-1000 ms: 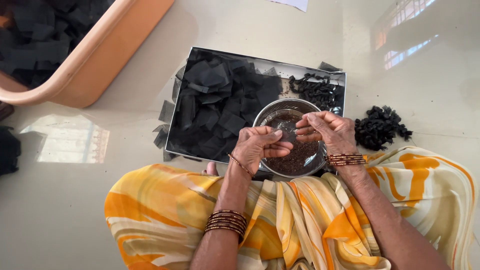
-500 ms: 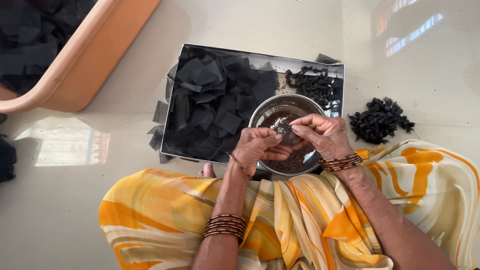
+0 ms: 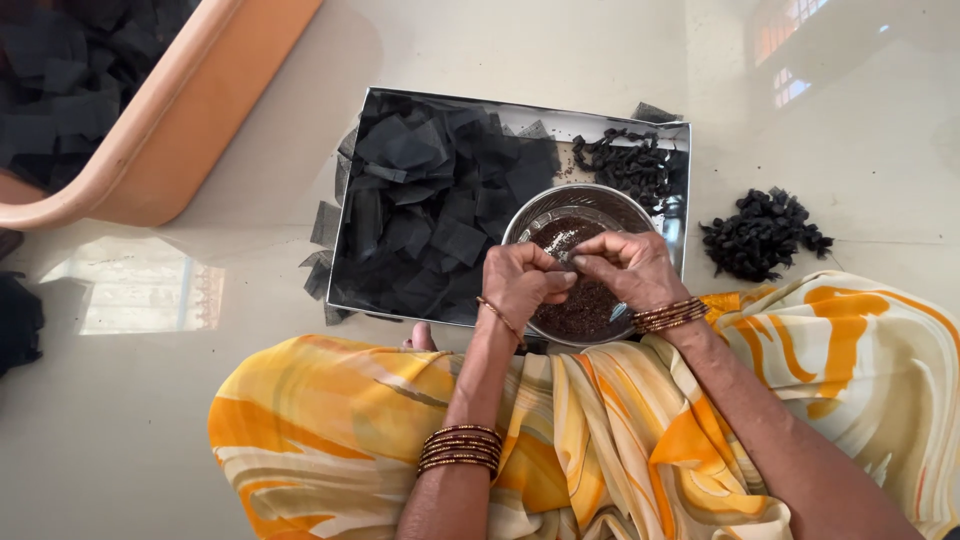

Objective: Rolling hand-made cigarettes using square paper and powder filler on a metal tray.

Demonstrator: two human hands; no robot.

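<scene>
My left hand (image 3: 523,282) and my right hand (image 3: 628,268) meet fingertip to fingertip over a round steel bowl (image 3: 545,208) filled with small dark brown seeds (image 3: 585,312). Both hands pinch a small piece of black net between their fingertips; it is mostly hidden by the fingers. The bowl rests in the near right corner of a shallow steel tray (image 3: 600,122). A heap of black net squares (image 3: 440,210) fills the tray's left part. Small black tied bundles (image 3: 630,165) lie in its far right corner.
A second pile of black bundles (image 3: 762,233) lies on the glossy floor right of the tray. An orange plastic tub (image 3: 190,120) with more black net pieces stands at the far left. My lap in yellow and white cloth (image 3: 330,430) fills the near side.
The view has shifted slightly; both hands stay over the bowl, fingertips working together on the small piece. The tray and piles have not moved.
</scene>
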